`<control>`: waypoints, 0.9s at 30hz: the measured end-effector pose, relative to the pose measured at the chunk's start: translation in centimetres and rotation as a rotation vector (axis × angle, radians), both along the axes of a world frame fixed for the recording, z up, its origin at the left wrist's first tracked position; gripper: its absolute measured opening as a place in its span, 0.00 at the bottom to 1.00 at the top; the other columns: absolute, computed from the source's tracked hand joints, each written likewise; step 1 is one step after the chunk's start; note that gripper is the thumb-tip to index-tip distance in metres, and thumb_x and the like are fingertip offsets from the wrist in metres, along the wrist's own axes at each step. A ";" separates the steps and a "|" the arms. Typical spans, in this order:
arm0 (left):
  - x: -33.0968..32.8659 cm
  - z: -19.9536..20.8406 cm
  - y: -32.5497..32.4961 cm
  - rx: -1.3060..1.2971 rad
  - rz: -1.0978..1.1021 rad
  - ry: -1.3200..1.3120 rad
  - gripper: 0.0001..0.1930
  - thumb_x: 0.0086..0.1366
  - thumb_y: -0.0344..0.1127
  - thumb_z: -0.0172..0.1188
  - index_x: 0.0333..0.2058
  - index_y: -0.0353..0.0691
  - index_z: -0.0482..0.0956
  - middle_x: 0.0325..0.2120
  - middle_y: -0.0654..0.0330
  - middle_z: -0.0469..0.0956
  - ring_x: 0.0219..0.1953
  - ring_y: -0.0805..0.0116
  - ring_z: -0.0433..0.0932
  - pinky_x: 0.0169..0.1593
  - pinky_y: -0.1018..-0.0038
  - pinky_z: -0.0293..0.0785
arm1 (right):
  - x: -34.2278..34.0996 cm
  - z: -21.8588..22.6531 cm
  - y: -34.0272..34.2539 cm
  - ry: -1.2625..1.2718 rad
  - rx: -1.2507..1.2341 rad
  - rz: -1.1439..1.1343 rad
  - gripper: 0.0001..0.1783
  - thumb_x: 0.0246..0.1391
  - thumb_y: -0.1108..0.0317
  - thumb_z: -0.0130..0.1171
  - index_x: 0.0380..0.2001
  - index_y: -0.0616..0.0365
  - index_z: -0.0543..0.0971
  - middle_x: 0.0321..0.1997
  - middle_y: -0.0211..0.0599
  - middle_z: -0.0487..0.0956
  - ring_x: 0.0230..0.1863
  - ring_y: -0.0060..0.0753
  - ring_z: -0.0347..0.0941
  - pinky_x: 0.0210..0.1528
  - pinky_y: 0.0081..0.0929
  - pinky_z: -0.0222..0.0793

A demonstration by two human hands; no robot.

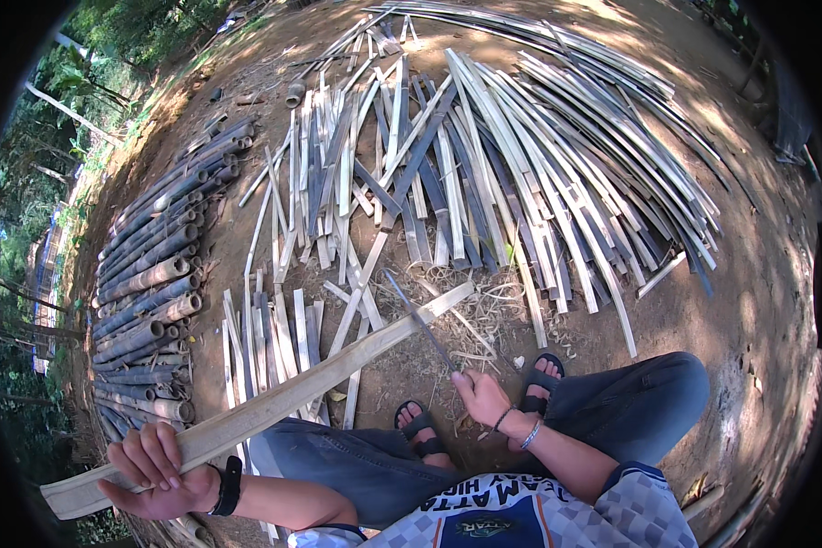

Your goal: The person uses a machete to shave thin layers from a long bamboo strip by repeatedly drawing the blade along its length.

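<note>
On my feed, I make out print on the shirt point(626, 516): bold dark capitals point(489, 490) across its pale front, and a small lettered emblem point(484, 527) on its navy panel point(523, 522).

Bamboo poles point(146, 285) lie left of strips point(511, 137); a blade point(420, 321) crosses a slat point(320, 375).

A long, pale, flat bamboo strip point(310, 376) is extending obliquely across the view, its left end sitting low and its right end rising toward the centre, with a broad, lightly streaked face showing along its length. A slender, dark-bladed knife point(437, 345) is crossing the strip near its right end, the blade slanting over the face and the tip projecting beyond the upper edge. Whether blade and strip are touching is not showing clearly.
</note>
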State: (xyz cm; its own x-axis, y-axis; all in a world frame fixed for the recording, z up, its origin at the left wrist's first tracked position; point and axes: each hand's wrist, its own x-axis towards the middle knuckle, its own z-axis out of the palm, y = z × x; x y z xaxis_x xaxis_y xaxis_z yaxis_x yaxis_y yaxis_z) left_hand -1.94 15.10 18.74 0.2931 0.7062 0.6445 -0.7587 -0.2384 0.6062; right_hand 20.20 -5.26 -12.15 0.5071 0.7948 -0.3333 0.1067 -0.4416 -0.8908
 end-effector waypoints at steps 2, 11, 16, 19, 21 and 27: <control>0.6 -0.4 0.3 -0.011 -0.010 -0.004 0.24 0.66 0.50 0.50 0.14 0.49 0.58 0.05 0.71 0.58 0.06 0.83 0.60 0.14 0.87 0.53 | 0.6 -3.0 -0.1 0.096 -0.047 -0.118 0.31 0.62 0.46 0.43 0.26 0.69 0.73 0.18 0.60 0.73 0.28 0.64 0.73 0.32 0.49 0.67; 0.3 0.1 -0.1 -0.009 0.030 0.009 0.24 0.67 0.50 0.50 0.14 0.49 0.58 0.05 0.71 0.59 0.05 0.82 0.59 0.14 0.87 0.54 | 0.3 -1.0 0.9 0.017 0.029 -0.018 0.31 0.62 0.46 0.45 0.31 0.71 0.75 0.22 0.62 0.74 0.32 0.64 0.74 0.36 0.48 0.68; 0.1 0.0 -0.2 0.014 0.011 0.019 0.24 0.67 0.50 0.49 0.13 0.49 0.58 0.05 0.71 0.59 0.05 0.83 0.58 0.13 0.87 0.54 | 0.2 0.1 1.2 0.176 -0.114 -0.023 0.32 0.63 0.45 0.43 0.27 0.69 0.74 0.19 0.57 0.73 0.27 0.59 0.74 0.33 0.46 0.67; -0.1 0.1 -0.1 0.066 -0.105 0.051 0.23 0.67 0.49 0.50 0.15 0.49 0.57 0.06 0.70 0.57 0.07 0.82 0.57 0.16 0.86 0.53 | -0.6 1.4 0.8 0.001 0.133 0.075 0.30 0.63 0.45 0.43 0.30 0.67 0.75 0.18 0.57 0.73 0.26 0.59 0.74 0.32 0.47 0.67; 0.0 0.1 -0.2 0.052 -0.087 0.054 0.23 0.67 0.49 0.50 0.15 0.49 0.57 0.06 0.70 0.57 0.07 0.82 0.57 0.15 0.86 0.53 | 0.2 1.0 0.7 -0.042 0.085 0.138 0.30 0.62 0.45 0.43 0.32 0.66 0.76 0.19 0.57 0.74 0.28 0.60 0.75 0.33 0.48 0.68; 0.3 0.0 -0.5 0.068 -0.141 0.028 0.23 0.66 0.47 0.52 0.15 0.49 0.57 0.06 0.71 0.57 0.07 0.83 0.57 0.15 0.87 0.53 | 0.3 -2.1 1.1 0.067 -0.072 -0.048 0.31 0.62 0.45 0.43 0.30 0.68 0.75 0.20 0.59 0.75 0.30 0.60 0.75 0.34 0.48 0.68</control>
